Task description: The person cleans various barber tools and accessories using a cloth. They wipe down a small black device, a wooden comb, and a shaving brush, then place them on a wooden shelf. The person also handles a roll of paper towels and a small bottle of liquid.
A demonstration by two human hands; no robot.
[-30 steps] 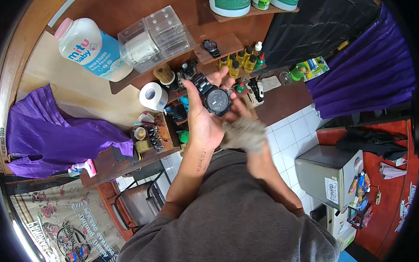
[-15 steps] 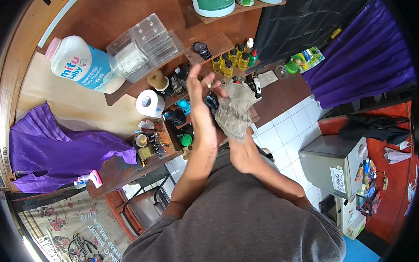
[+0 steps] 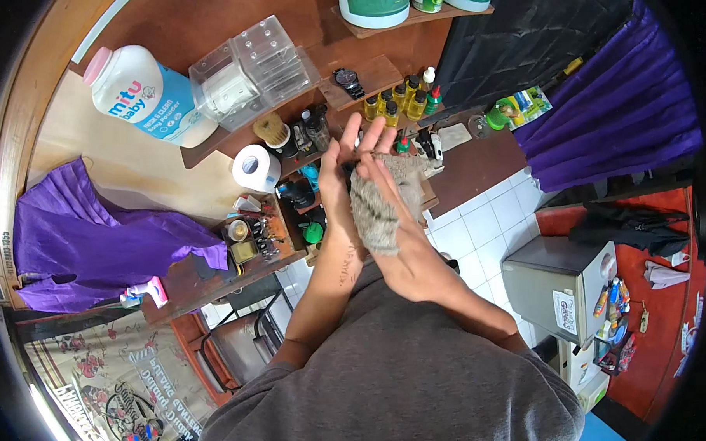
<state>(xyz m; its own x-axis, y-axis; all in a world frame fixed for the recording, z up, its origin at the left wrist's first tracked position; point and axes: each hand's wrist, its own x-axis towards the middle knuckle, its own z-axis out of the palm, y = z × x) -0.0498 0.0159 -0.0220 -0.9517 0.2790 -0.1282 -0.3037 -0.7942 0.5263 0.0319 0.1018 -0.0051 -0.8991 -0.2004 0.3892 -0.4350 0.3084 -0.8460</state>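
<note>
The right hand (image 3: 407,253) is gripping a grey cloth (image 3: 375,216) against the left hand (image 3: 340,194), apparently bringing it onto the black watch, exposed there a second ago and now hidden, leaving the left grip's closure indeterminable.

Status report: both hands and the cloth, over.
Right hand holding grey cloth. Left hand alongside, fingers extended. Cloth crumpled, hiding part of left palm.

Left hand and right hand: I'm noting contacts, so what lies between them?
In the head view, a grey cloth lies between the left hand and the right hand; anything under the cloth is hidden.
</note>
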